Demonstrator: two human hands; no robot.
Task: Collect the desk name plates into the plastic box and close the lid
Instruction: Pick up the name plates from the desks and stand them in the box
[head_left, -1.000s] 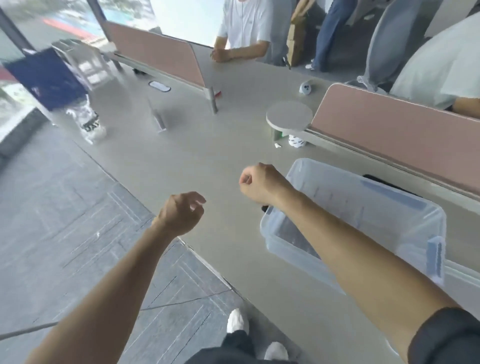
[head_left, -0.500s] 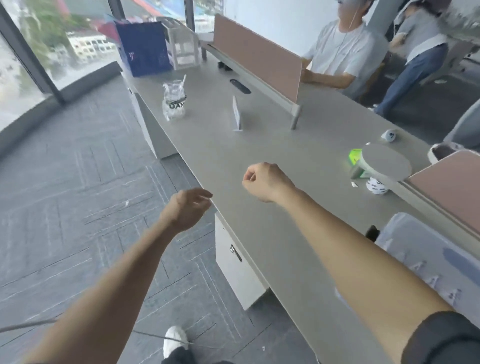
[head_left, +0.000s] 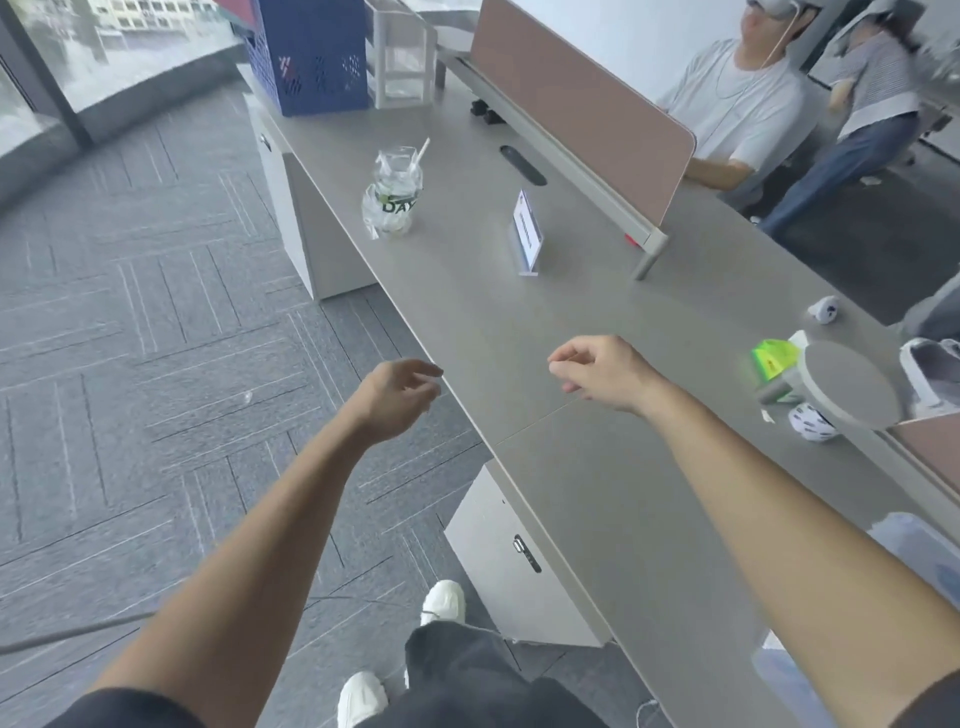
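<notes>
A clear acrylic desk name plate with a white card stands upright on the grey desk, well ahead of both hands. My right hand hovers over the desk with fingers loosely curled and nothing in it. Just off the desk's near edge, over the carpet, my left hand is also loosely curled and empty. Only a corner of the clear plastic box shows at the right edge, partly behind my right forearm.
A plastic cup in a clear bag stands near the desk edge. A blue perforated box and clear organizer sit at the far end. A pink divider runs along the back. A round stand and green item sit right. People sit beyond.
My view has swung left along the desk, so the plastic box has slid nearly out of frame and the name plate is nearer. My right fist has loosened.
</notes>
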